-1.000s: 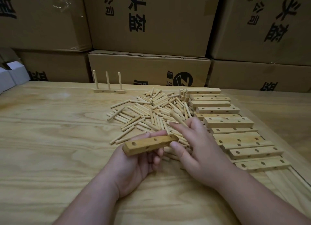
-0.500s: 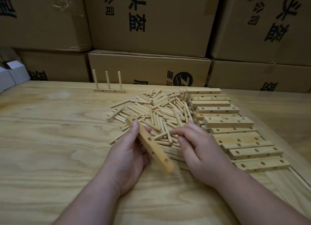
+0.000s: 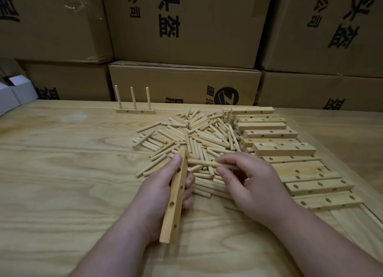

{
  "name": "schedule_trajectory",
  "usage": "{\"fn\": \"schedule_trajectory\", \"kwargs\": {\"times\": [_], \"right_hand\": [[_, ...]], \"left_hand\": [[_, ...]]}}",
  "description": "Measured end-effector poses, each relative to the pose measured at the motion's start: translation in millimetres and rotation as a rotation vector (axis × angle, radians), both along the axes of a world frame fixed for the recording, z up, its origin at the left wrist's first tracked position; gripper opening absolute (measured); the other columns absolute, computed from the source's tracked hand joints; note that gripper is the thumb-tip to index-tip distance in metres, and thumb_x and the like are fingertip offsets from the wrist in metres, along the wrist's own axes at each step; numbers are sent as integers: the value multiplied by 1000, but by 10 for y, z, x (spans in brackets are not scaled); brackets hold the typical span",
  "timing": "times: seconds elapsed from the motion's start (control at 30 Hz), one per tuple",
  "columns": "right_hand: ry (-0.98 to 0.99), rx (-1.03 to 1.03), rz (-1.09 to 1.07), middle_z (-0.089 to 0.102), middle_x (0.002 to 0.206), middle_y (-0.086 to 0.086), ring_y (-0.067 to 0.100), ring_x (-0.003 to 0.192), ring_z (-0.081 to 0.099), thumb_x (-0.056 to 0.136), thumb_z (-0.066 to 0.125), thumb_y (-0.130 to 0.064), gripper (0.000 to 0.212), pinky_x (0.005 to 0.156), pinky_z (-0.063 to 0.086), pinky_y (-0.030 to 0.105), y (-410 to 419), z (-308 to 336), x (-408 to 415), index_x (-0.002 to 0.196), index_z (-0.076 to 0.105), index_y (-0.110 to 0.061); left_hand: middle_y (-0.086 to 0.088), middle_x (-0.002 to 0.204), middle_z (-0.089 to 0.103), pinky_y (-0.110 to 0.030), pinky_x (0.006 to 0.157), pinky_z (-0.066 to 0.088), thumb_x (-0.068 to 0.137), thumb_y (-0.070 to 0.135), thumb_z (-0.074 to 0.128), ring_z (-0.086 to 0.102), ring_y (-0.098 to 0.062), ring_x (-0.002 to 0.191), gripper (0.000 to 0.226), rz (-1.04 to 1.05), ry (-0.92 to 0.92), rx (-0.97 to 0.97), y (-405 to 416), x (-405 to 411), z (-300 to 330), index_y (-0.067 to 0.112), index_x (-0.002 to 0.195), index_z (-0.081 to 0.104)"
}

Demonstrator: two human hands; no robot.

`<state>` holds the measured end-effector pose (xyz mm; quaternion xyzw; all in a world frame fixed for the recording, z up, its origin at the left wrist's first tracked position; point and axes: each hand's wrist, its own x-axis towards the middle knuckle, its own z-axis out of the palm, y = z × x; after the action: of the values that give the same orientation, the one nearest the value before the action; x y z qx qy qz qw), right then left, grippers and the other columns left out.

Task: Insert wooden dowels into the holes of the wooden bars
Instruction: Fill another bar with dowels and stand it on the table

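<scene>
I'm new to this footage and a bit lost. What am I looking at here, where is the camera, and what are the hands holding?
There is no machine: a person works with bare hands, filmed by a camera worn on their head, looking down. The left hand grips a wooden bar with holes, held nearly upright. The right hand pinches one dowel, its tip at the bar's top hole. On the wooden table lie a pile of loose dowels, a row of drilled bars to the right, and one finished bar with three upright dowels. Cardboard boxes stand behind.
</scene>
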<state>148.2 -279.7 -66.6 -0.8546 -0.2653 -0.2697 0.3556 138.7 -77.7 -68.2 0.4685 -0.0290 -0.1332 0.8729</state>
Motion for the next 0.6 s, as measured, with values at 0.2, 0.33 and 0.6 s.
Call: {"fn": "schedule_trajectory", "kwargs": {"times": [0.2, 0.33, 0.6], "right_hand": [[-89, -4, 36, 63, 95, -15, 5, 82, 63, 94, 64, -21, 19, 68, 53, 24, 1, 12, -10, 111, 71, -16], [-139, 7, 44, 58, 88, -12, 13, 68, 57, 96, 60, -24, 21, 57, 50, 35, 13, 23, -19, 110, 71, -13], [-171, 13, 79, 57, 87, -7, 15, 67, 56, 97, 59, -21, 21, 55, 48, 37, -1, 21, -7, 109, 70, -8]], "left_hand": [[-5, 63, 47, -26, 41, 38, 88, 47, 57, 38, -13, 45, 37, -14, -14, 49, 12, -6, 0, 17, 91, 79], [-3, 66, 49, -26, 44, 40, 86, 47, 60, 39, -11, 48, 42, -15, -38, 97, 10, -18, 5, 15, 109, 77], [-3, 74, 53, -24, 48, 43, 82, 39, 67, 43, -10, 54, 38, 35, -22, 143, -19, -43, 25, 12, 106, 79]]}}
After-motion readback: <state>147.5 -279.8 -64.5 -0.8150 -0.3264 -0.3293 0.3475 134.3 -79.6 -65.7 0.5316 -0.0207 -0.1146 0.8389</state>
